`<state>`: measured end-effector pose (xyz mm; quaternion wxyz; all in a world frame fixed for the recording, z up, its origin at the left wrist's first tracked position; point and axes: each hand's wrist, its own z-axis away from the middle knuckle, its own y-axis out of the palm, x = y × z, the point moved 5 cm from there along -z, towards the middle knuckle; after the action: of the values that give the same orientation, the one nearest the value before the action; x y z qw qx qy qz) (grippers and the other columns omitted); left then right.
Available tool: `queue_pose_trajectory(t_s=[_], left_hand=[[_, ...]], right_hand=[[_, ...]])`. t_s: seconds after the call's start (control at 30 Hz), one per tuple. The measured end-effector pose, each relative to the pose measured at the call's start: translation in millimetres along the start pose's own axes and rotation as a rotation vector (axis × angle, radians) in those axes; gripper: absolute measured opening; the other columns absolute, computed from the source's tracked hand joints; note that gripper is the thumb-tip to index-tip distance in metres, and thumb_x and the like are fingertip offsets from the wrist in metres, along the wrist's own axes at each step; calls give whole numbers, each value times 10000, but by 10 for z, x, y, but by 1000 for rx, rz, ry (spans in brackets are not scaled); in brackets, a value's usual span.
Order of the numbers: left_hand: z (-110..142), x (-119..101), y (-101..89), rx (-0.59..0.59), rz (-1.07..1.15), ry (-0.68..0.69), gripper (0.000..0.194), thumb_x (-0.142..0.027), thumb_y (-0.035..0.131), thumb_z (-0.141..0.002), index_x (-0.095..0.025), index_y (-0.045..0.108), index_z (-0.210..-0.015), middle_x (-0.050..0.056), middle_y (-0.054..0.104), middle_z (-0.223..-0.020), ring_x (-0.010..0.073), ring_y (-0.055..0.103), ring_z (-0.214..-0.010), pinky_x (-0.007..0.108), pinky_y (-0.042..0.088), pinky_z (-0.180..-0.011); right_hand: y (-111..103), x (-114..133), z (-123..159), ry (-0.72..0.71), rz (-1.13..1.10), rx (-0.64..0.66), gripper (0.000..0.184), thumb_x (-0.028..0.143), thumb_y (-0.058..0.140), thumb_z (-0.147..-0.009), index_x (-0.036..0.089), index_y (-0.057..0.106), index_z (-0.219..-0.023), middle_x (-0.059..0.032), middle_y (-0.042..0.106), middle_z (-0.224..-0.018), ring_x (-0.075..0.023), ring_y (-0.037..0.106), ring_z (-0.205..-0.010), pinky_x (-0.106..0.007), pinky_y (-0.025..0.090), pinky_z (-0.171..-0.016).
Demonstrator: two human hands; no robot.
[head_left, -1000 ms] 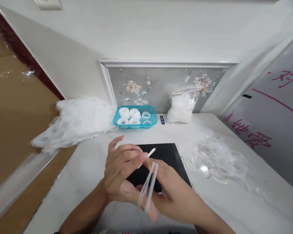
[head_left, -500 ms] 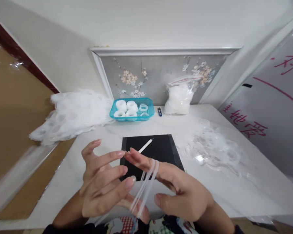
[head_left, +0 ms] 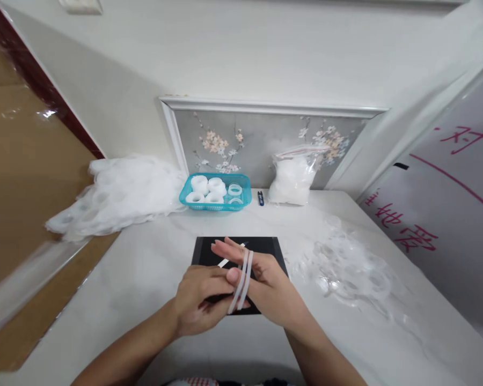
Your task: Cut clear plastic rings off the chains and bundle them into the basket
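Observation:
Two strands of a translucent white stretchy band (head_left: 245, 276) run taut between my hands over the black mat (head_left: 265, 246). At the upper end, the strands pass round the fingers of my right hand (head_left: 271, 284), which reach out to the left. My left hand (head_left: 199, 297) has its fingers folded, and its thumb is inside the lower end of the band. The right thumb tip rests against the left fingers. Behind the hands a thin white blade-like tool (head_left: 224, 262) lies on the mat, partly covered.
A blue basket (head_left: 215, 207) holds white rings. Beside it are small blue thread snips (head_left: 261, 198) and a zip bag (head_left: 292, 179) of white material. Piles of joined white rings (head_left: 121, 195) and clear ring pieces (head_left: 354, 268) lie left and right on the white table (head_left: 153, 252).
My hands have moved farther from my body and come together over the mat. The left fingers, spread before, are now folded. The band is still stretched between the hands. The view has tilted up.

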<state>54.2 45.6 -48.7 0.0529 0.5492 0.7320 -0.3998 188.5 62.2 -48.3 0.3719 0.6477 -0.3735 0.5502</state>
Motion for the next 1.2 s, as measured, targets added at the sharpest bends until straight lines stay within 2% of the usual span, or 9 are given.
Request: queue_pose_trajectory(t_s=[0.23,0.4,0.53,0.63,0.73,0.83,0.9,1.03,1.2], left_hand=[[0,117,-7,376,36,-76,200,-210,524,-939,-213,581,-1131,-1,648,-835,74,545,-532,174,433,-496],[24,212,-143,272,-157,96,275,-151,554,-923,-206,545,-1192,63,682,-1045,160,681,-889,226,546,-735],[163,391,-72,302,-198,-23,441,-215,540,-938,-273,441,-1363,59,655,-1187,181,680,-973,272,579,-788],[315,525,-28,403,-157,-198,693,-258,578,-905,-365,230,-1495,63,518,-1412,186,688,-934,295,599,-744],[498,646,-55,500,-145,-336,854,-273,628,-858,-405,107,-1521,81,251,-1580,222,676,-1000,341,604,-762],[672,804,-149,528,-149,-412,708,-308,596,-887,-382,249,-1499,60,158,-1606,259,589,-1187,395,557,-914],[772,930,-225,520,-135,-449,549,-361,556,-917,-330,399,-1442,60,231,-1588,260,526,-1268,415,505,-998],[915,1161,-377,474,-160,-537,371,-388,545,-924,-283,591,-1278,58,500,-1438,249,528,-1271,439,456,-1058],[965,1290,-492,410,-180,-540,315,-357,575,-902,-306,645,-1205,36,603,-1331,240,589,-1203,409,500,-1021]], right_hand=[[-132,-242,-212,107,-241,-97,514,402,791,-718,292,666,-1204,-74,702,-1194,-300,626,-1157,-464,546,-898],[-211,-373,-263,77,-414,-292,169,378,834,-671,233,789,-745,-26,754,-738,-167,693,-770,-313,536,-836],[27,-612,-335,247,-840,-239,225,360,815,-706,225,770,-880,-32,767,-874,-113,679,-726,-167,491,-552],[84,-695,-489,299,-919,-147,341,414,754,-757,243,718,-1050,-48,734,-1075,-98,666,-712,-111,280,-341],[-184,-675,-866,213,-688,-151,409,439,695,-785,252,663,-1147,-64,707,-1131,-92,636,-634,-129,231,-330],[-629,-606,-1448,112,-100,-251,427,358,607,-853,210,575,-1252,-105,679,-1177,-117,665,-722,-148,243,-358],[-834,-650,-1852,238,434,-228,367,335,426,-958,213,534,-1287,-86,664,-1210,-110,675,-818,-136,295,-401],[-973,-840,-2425,432,695,-122,241,200,510,-925,86,642,-1091,-128,727,-1011,-138,683,-760,-165,396,-478],[-966,-1101,-2601,661,966,46,193,290,626,-904,101,661,-889,-29,697,-822,-128,658,-690,-278,543,-649]])
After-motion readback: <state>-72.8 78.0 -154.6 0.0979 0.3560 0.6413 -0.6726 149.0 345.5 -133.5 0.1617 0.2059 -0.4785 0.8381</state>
